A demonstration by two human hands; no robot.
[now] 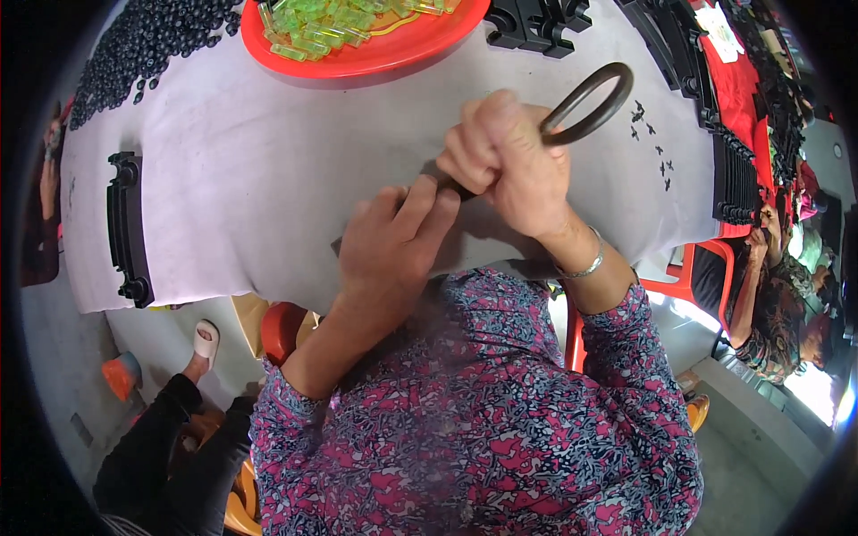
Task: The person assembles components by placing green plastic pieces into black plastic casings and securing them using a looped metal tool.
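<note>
Fingers (471,154) of the right hand (525,170) are clenched around a dark looped tool (625,87) in the head view, its oval loop rising out of the fist toward the far right. Its shaft runs down to the left between the hands, and the curled fingers of the left hand (386,239) grasp it lower down; a dark end shows just beyond that hand's left side. The tool is over the near middle of the table (232,179), which is covered with a pale cloth.

At the far side stands a red plate (357,68), heaped with short, translucent green pieces (313,27); some yellow pattern shows on its bottom. The plate is cut off by the picture's upper edge.

Small black beads (147,58) lie loose on the cloth at the far left, in a broad pile. Just right of the plate is a group of black moulded parts (536,29). A long black part (131,228) lies near the left edge, tiny black pieces (662,152) are scattered to the right of the hands, and a row of black slats (735,183) sits at the right edge.
</note>
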